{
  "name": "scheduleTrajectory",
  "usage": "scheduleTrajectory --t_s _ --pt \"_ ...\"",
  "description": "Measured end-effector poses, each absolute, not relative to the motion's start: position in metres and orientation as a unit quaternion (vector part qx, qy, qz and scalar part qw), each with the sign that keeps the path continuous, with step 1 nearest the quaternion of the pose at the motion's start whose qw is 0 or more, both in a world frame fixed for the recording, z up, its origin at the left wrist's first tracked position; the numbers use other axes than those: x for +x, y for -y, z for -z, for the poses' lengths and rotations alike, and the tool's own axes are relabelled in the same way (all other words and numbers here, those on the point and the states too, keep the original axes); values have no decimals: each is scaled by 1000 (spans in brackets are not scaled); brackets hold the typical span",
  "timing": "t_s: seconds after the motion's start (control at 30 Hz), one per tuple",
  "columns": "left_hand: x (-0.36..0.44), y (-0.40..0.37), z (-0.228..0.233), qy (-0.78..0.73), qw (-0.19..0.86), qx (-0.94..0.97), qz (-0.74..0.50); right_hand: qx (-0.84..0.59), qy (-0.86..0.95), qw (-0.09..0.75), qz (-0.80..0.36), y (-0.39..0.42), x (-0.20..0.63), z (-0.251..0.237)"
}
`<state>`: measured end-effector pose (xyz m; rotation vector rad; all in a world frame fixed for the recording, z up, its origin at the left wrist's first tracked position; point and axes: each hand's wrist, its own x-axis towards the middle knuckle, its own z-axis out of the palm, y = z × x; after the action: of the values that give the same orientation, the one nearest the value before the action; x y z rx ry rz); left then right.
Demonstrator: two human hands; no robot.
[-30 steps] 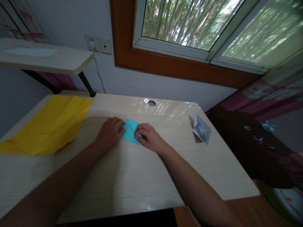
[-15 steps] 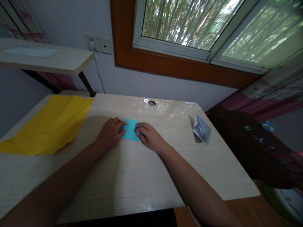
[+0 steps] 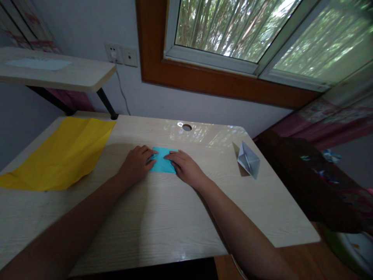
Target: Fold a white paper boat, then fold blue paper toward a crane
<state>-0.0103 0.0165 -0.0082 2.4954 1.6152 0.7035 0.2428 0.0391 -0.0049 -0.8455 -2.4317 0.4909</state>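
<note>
A small folded sheet of light blue paper (image 3: 163, 165) lies on the table between my two hands. My left hand (image 3: 137, 161) grips its left edge, the thumb on the near side and the bent fingers on the far side. My right hand (image 3: 186, 165) rests over the right part of the paper, its fingers stretched out together and pointing left across it. The fingers cover part of the paper's right side.
A large yellow sheet (image 3: 67, 151) lies on the left of the table (image 3: 163, 217). A folded grey-white paper shape (image 3: 248, 160) stands near the right edge. A raised shelf (image 3: 84, 72) overhangs the back left, and a round hole (image 3: 187, 127) sits near the back edge.
The fingers of my right hand have straightened and come together over the paper. More of the blue paper's far right corner shows, and the diagonal crease line in its middle is no longer seen.
</note>
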Motion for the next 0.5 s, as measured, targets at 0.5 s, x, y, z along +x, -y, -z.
scheduleTrajectory --t_s 0.5 --pt "-10 -17 8 -513 34 815 -269 -258 909 286 -161 -43 244 9"
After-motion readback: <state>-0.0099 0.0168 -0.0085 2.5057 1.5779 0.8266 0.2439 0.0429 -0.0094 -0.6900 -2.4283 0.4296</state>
